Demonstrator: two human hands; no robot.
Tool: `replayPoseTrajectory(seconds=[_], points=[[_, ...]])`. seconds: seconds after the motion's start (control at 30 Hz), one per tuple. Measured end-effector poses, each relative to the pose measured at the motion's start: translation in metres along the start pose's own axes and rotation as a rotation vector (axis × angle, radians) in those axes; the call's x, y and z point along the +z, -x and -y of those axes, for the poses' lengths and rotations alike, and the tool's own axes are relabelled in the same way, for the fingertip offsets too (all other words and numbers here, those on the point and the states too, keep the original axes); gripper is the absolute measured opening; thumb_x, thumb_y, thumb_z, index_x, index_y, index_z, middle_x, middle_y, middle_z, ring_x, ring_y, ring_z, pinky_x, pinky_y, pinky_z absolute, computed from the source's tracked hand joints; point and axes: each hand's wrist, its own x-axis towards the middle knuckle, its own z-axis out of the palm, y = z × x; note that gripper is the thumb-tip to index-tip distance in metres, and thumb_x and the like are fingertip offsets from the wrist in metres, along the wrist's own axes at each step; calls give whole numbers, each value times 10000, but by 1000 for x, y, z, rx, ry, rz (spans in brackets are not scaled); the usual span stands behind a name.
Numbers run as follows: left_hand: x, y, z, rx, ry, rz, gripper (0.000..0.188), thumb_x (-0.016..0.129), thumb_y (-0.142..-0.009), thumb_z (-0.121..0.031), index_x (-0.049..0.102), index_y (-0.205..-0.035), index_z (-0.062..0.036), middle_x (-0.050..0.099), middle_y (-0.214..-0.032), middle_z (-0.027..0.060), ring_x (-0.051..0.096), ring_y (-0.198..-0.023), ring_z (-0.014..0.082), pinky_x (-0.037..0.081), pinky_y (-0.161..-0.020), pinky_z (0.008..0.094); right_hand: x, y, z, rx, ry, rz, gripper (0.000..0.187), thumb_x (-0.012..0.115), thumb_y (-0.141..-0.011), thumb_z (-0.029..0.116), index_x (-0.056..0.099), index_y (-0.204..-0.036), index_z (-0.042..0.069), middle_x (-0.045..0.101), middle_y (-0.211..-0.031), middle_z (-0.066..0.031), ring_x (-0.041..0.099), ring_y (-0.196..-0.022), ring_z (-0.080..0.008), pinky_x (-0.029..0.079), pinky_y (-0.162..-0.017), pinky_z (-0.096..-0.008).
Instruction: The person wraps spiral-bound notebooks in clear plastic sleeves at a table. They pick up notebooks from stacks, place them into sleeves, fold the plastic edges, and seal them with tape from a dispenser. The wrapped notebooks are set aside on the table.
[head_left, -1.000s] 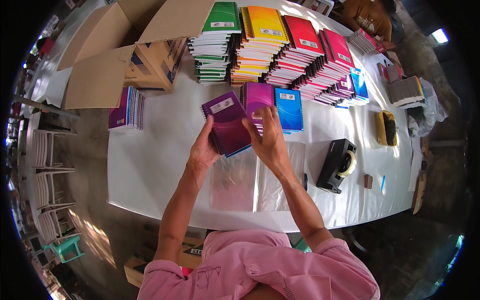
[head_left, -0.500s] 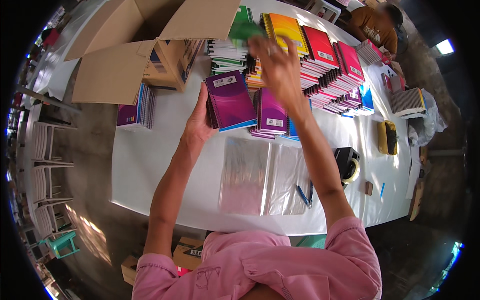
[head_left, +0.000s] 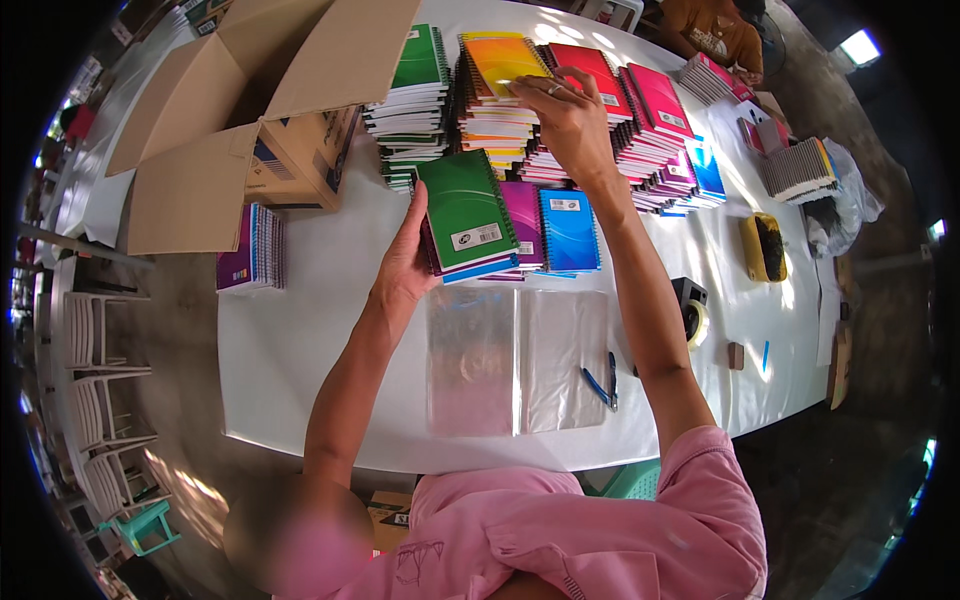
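Observation:
My left hand [head_left: 405, 262] grips a small stack of spiral notebooks, with a green notebook [head_left: 465, 215] on top and purple and blue edges beneath it. Over the yellow-orange notebook [head_left: 500, 62], which tops a tall pile, my right hand [head_left: 572, 120] reaches with fingers apart, its fingertips at the cover's near right part. Just right of the held stack lie a purple notebook [head_left: 522, 215] and a blue notebook [head_left: 570, 232]. Piles topped by another green notebook [head_left: 420, 60], a red notebook [head_left: 590, 80] and a pink notebook [head_left: 656, 100] stand on either side.
An open cardboard box [head_left: 300, 165] stands at the back left, beside stacked purple notebooks [head_left: 250, 250]. Clear plastic sleeves [head_left: 475, 370], blue-handled pliers [head_left: 603, 385] and a tape dispenser [head_left: 690, 310] lie nearer me. A yellow container [head_left: 764, 248] sits right; another person [head_left: 715, 30] is beyond.
The green notebook from my right hand now lies on top of the purple one in my left. My right hand has moved to the yellow-orange pile.

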Motion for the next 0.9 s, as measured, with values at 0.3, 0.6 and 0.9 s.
replayPoseTrajectory(seconds=[0.3,0.6,0.9], points=[[-2,-14,33,-97,117,338,666,580,-877,-538,484,-1331,-61,614,-1228,90,617,-1084,212,537,-890,383,-56,5,3,7,-1093,495,323,598,-726,-127,717,-977,38,686,-1087,-76,578,-1134,-282,473,-960,-421],[28,-25,59,-108,11,92,559,699,-858,-404,519,-1290,-99,627,-1203,91,620,-1082,216,542,-883,387,-48,53,-76,78,145,56,390,612,-788,-60,672,-1141,97,643,-1218,-74,600,-1143,-228,389,-1054,-449],[44,-65,84,-111,115,285,559,712,-858,-354,500,-1300,-83,606,-1229,87,600,-1110,218,503,-971,403,-123,101,20,135,-134,201,285,730,-733,101,679,-1012,76,676,-1078,-50,621,-1023,-212,394,-990,-459]])
